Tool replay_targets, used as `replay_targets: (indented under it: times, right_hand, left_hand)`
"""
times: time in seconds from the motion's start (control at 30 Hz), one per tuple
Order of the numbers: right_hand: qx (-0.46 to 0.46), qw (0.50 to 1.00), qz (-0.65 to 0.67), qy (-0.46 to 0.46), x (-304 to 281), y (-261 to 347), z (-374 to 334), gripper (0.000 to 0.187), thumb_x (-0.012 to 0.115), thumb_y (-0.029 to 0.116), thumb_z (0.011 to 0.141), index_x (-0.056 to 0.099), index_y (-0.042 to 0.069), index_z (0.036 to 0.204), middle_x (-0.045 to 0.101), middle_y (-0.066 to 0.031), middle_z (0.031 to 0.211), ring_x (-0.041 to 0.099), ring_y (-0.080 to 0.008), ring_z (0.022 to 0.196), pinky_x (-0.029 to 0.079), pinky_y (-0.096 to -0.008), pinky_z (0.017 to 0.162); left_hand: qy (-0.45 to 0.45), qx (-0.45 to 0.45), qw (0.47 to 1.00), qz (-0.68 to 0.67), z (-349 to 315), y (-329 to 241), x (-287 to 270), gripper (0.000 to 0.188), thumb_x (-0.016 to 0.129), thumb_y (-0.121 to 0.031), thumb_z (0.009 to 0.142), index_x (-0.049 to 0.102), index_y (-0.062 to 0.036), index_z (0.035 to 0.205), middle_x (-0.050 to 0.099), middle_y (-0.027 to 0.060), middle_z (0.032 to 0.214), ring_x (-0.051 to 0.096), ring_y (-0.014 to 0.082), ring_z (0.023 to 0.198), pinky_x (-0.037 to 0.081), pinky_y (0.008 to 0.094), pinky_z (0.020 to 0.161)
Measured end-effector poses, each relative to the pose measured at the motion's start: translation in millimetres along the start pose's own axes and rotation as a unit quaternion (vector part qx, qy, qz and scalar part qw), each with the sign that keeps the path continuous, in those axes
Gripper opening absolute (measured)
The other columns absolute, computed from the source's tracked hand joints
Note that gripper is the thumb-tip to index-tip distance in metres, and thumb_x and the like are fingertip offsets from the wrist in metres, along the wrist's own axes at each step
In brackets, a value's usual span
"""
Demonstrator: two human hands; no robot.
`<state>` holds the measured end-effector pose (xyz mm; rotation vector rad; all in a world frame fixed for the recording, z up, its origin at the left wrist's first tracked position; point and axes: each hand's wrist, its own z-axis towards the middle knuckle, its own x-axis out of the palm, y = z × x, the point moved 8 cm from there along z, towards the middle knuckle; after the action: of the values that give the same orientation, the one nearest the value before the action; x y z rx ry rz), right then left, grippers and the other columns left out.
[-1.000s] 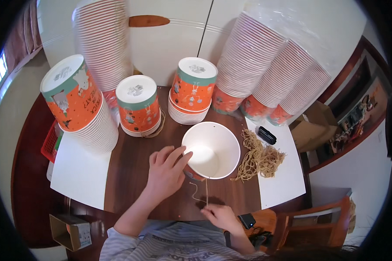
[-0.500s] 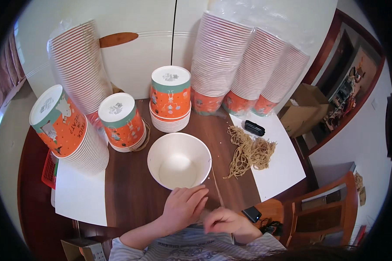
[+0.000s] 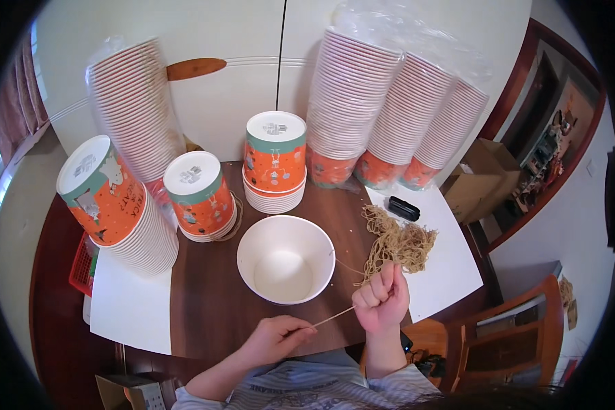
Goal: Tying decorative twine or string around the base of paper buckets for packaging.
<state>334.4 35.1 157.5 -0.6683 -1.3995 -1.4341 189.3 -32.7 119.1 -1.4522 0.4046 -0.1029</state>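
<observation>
The head view shows big white doors across the top of the frame. Below them, a table fills the middle, brown in the center with white ends at left and right. A wooden chair is at the lower right. Three tall stacks of cups in clear plastic stand at the upper right, and one more wrapped stack stands at the upper left. A brown box sits past the table, on the right.

An orange and green stack of tubs is upside down at the left. Two shorter upside-down stacks stand beside it: a left one, and a back one near the middle.

One white tub sits in the middle of the frame with its open top up. A pile of string lies right of it.

The right hand is closed like a fist, near the pile. The left hand is below the tub, with its thumb and finger pinching. Both hands grip one string, pulled straight between them.

A small black case lies just above the pile. A thin strand goes from the tub's right rim toward the right hand; I can't tell where it ends.
</observation>
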Motion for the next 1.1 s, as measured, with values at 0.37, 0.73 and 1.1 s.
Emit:
replay_targets:
  times: [0.37,0.73,1.1]
  right_hand:
    - [0.141,0.837,-0.513,0.132,-23.7,-37.3,3.9,0.029,0.040,0.024,0.092,0.051,-0.001,0.102,0.053,-0.0087,0.092,0.055,-0.0155,0.084,0.045,-0.0288,0.075]
    - [0.033,0.562,-0.778,0.278,35.3,-20.6,8.7,0.040,0.060,0.021,0.081,0.050,0.002,0.115,0.053,-0.0129,0.109,0.061,-0.0197,0.080,0.049,-0.0292,0.071]
    - [0.089,0.753,-0.600,0.257,57.7,-89.4,68.6,0.023,0.053,0.013,0.087,0.050,0.001,0.107,0.057,-0.0022,0.081,0.053,-0.0074,0.072,0.043,-0.0221,0.064]
  left_hand:
    - [-0.204,0.080,0.959,0.179,-3.1,-40.6,-108.7,0.009,0.070,-0.010,0.070,0.066,-0.0038,0.076,0.057,0.0071,0.062,0.054,0.0139,0.053,0.041,0.0248,0.047]
    - [-0.141,0.159,0.936,0.282,19.4,-74.6,-112.3,0.010,0.062,-0.013,0.076,0.065,-0.0062,0.083,0.058,0.0068,0.068,0.058,0.0215,0.064,0.046,0.0295,0.055]
    - [-0.115,0.173,0.929,0.307,48.1,-81.2,-115.0,0.013,0.066,-0.020,0.072,0.064,-0.0076,0.074,0.060,0.0039,0.065,0.058,0.0208,0.060,0.046,0.0305,0.054]
